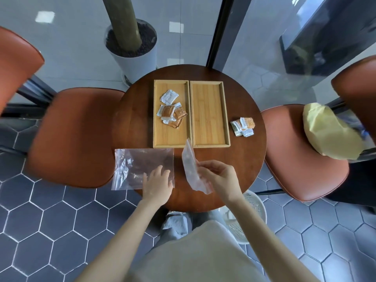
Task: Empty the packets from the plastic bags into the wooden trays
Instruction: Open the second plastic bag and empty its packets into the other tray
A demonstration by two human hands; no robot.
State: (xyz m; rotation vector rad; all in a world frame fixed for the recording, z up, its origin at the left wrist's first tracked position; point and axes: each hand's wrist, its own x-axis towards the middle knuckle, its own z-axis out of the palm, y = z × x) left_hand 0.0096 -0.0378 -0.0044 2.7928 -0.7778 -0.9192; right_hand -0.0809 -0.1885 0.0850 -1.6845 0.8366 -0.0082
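Note:
Two wooden trays lie side by side on the round table. The left tray (162,135) holds several white and orange packets (171,111); the right tray (209,110) holds nothing. Another small pile of packets (243,126) sits on the table to the right of the trays. A flat clear plastic bag (134,169) lies at the table's near left edge, with my left hand (157,185) resting flat on its right end, fingers spread. My right hand (218,176) grips a second clear plastic bag (190,165), held upright on edge just below the trays.
The round dark wooden table (246,159) is ringed by orange chairs (75,137); the right chair (301,155) carries a yellow bag (329,133). A white planter (134,55) stands beyond the table. A white basket (250,212) sits on the floor under the table's near right edge.

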